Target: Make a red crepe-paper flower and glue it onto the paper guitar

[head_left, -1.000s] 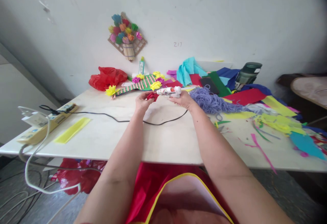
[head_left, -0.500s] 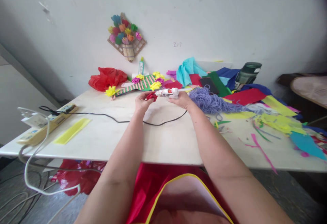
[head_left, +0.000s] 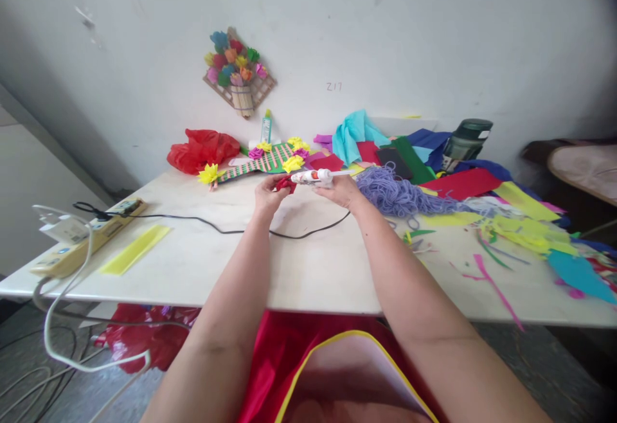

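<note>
Left hand: one, closed on a red crumpled piece, which sits at its fingertips. Right hand: one, wrapped round a white glue gun, front end directed at the red piece; contact between the two cannot be told. Black cord: one, running nearer the person than both hands. Purple yarn: one heap, just right of the right hand. Green striped craft piece: one, with paper flowers, beyond the left hand. Yellow strip: one, well left of the left hand.
</note>
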The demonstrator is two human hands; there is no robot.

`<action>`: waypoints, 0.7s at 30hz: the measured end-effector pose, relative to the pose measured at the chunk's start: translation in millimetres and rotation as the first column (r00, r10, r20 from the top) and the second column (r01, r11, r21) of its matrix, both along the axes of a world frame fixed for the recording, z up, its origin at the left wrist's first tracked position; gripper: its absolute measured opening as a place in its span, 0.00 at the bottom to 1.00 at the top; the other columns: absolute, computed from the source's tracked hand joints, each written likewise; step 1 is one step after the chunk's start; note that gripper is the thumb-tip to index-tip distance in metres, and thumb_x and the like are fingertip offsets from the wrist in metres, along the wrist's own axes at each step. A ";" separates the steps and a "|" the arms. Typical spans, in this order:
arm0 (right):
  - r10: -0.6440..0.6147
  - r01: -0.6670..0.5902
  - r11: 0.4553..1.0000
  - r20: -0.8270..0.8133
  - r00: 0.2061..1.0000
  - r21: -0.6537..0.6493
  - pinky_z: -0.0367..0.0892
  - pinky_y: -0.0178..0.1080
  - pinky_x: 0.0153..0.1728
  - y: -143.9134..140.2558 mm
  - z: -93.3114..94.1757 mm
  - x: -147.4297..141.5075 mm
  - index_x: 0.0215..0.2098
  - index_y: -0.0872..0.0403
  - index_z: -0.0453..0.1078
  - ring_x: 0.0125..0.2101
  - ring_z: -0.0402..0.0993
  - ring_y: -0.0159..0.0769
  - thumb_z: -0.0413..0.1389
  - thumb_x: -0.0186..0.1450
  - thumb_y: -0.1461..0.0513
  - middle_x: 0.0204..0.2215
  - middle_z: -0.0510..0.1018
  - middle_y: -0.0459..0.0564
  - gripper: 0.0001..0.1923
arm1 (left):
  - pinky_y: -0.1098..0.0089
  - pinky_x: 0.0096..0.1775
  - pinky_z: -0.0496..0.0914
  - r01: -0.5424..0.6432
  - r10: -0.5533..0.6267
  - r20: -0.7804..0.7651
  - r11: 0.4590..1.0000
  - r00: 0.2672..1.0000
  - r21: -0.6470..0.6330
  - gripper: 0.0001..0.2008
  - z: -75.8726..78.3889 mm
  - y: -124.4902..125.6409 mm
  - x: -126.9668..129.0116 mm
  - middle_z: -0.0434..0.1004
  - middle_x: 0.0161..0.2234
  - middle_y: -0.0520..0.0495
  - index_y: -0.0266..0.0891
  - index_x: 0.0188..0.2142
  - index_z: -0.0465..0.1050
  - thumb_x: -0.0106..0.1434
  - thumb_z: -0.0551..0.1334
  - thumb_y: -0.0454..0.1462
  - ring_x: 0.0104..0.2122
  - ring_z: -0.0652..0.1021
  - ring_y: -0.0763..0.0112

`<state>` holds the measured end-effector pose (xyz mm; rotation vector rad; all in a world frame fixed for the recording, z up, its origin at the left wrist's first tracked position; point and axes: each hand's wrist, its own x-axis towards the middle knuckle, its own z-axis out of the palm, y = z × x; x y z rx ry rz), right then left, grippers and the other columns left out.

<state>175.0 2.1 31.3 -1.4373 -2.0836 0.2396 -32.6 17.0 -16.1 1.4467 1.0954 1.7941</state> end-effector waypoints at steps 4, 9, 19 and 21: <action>-0.013 0.012 1.000 0.048 0.999 0.007 0.69 0.41 0.44 -0.1 0.3 -0.4 0.46 0.52 0.79 0.46 0.78 0.48 0.60 0.61 0.53 0.43 0.83 0.53 0.19 | 0.67 0.36 0.74 -0.010 0.010 -0.013 1.000 1.000 0.001 0.18 -1.0 0.7 -1.0 0.81 0.33 0.46 0.38 0.35 0.79 0.41 0.67 0.34 0.34 0.79 0.64; -0.027 0.022 0.999 0.099 0.995 0.048 0.70 0.41 0.44 0.5 -0.4 -0.1 0.47 0.51 0.79 0.47 0.78 0.48 0.59 0.61 0.50 0.44 0.83 0.52 0.20 | 0.67 0.35 0.74 -0.004 0.004 0.010 1.000 1.000 0.005 0.18 -0.5 1.1 -0.1 0.82 0.32 0.46 0.37 0.35 0.79 0.40 0.67 0.34 0.34 0.79 0.64; -0.041 0.028 0.997 0.163 0.986 0.079 0.69 0.40 0.44 1.3 -0.9 1.0 0.48 0.50 0.78 0.48 0.78 0.48 0.57 0.63 0.50 0.44 0.83 0.52 0.20 | 0.66 0.37 0.74 -0.006 0.006 0.029 1.000 1.000 0.013 0.17 -2.4 3.8 -0.8 0.82 0.32 0.47 0.38 0.34 0.80 0.40 0.67 0.33 0.34 0.79 0.63; -0.044 0.030 0.996 0.159 0.986 0.087 0.69 0.40 0.44 1.3 -1.3 1.1 0.49 0.49 0.78 0.48 0.77 0.47 0.58 0.62 0.51 0.45 0.83 0.51 0.20 | 0.66 0.37 0.74 -0.002 0.002 0.040 1.000 0.999 0.011 0.17 -2.4 3.7 -0.8 0.82 0.33 0.47 0.39 0.33 0.80 0.39 0.67 0.33 0.35 0.79 0.63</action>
